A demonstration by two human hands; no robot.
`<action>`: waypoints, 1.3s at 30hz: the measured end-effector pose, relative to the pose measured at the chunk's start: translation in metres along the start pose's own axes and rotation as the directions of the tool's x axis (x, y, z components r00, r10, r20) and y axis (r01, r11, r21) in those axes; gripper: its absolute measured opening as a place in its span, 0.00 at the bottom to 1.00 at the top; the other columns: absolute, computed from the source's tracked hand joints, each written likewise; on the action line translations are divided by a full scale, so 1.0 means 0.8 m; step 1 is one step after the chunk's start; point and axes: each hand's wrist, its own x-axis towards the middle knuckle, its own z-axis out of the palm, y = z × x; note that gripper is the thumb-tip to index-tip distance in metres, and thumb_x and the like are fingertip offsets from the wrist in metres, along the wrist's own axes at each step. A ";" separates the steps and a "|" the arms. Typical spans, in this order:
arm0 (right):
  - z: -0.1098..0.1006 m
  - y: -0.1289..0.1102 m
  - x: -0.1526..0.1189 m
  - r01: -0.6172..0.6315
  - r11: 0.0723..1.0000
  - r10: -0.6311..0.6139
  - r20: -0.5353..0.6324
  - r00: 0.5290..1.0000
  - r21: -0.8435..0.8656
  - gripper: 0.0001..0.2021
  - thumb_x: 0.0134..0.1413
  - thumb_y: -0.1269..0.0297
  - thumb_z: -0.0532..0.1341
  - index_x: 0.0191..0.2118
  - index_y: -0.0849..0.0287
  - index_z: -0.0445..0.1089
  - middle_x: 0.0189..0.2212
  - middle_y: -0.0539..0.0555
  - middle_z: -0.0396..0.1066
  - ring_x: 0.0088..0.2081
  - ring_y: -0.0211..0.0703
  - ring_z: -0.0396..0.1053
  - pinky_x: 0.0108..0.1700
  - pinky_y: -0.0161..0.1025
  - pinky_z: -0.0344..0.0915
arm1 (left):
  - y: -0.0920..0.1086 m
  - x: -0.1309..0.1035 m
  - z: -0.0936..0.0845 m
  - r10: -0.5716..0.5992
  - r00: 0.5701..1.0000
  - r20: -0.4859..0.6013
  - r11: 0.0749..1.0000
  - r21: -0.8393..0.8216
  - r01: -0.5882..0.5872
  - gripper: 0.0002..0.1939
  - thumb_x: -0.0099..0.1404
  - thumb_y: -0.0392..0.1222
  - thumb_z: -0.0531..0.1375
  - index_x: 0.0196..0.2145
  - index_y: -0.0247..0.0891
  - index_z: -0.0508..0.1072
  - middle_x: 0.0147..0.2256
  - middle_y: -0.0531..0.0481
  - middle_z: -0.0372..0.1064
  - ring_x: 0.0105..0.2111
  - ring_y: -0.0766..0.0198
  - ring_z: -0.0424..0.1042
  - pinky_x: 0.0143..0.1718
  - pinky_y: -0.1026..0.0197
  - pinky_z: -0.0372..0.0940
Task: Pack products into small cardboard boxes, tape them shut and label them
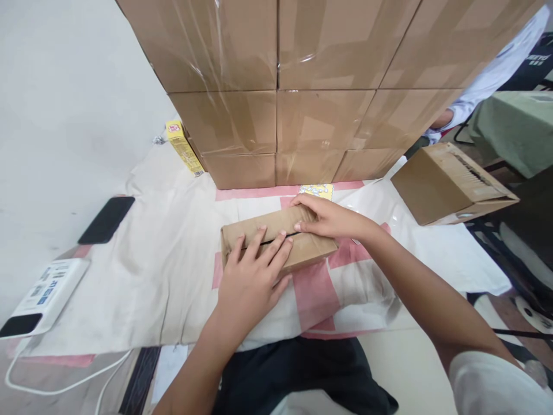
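Observation:
A small brown cardboard box (311,246) lies on the cloth in front of me, its two top flaps nearly meeting with a dark narrow gap between them. My left hand (253,282) rests flat across the flaps, fingers spread. At the box's far right corner, my right hand (322,218) grips it, thumb on the top near the gap and fingers over the far edge. The contents of the box are hidden. Just behind my right hand, a yellow printed card or packet (317,191) shows at the foot of the stacked cartons.
Taped brown cartons (242,121) form a tall stack close behind. An open carton (436,190) lies at right, near another person's sleeve (488,80). Leftward are a yellow box (185,148), a black phone (106,220) and a white power strip (52,294) with cable on the cloth (142,276).

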 end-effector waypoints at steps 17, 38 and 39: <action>-0.009 0.007 -0.014 -0.056 0.997 0.051 0.107 0.993 0.046 0.32 0.54 0.49 0.69 0.62 0.51 0.62 0.61 0.58 0.58 0.62 0.54 0.61 0.65 0.54 0.60 | 0.001 -0.001 0.004 -0.020 1.000 -0.011 1.000 0.011 0.020 0.26 0.75 0.49 0.55 0.67 0.44 0.66 0.68 0.54 0.59 0.67 0.43 0.60 0.63 0.36 0.56; 0.016 0.017 -0.078 -0.144 0.811 0.291 -0.176 0.940 0.567 0.31 0.59 0.52 0.66 0.65 0.39 0.57 0.68 0.55 0.55 0.72 0.53 0.51 0.64 0.54 0.64 | -0.001 -0.004 -0.002 0.032 0.979 -0.200 0.999 0.014 -0.030 0.21 0.72 0.46 0.59 0.60 0.41 0.73 0.64 0.49 0.68 0.62 0.46 0.68 0.61 0.42 0.59; 0.017 0.021 -0.088 -0.127 0.815 0.307 -0.235 0.922 0.565 0.28 0.59 0.51 0.66 0.63 0.40 0.60 0.68 0.55 0.57 0.72 0.53 0.52 0.65 0.54 0.64 | -0.003 -0.008 -0.005 0.031 0.972 -0.234 1.000 0.004 -0.031 0.19 0.72 0.45 0.60 0.59 0.41 0.73 0.63 0.49 0.69 0.62 0.47 0.68 0.61 0.43 0.58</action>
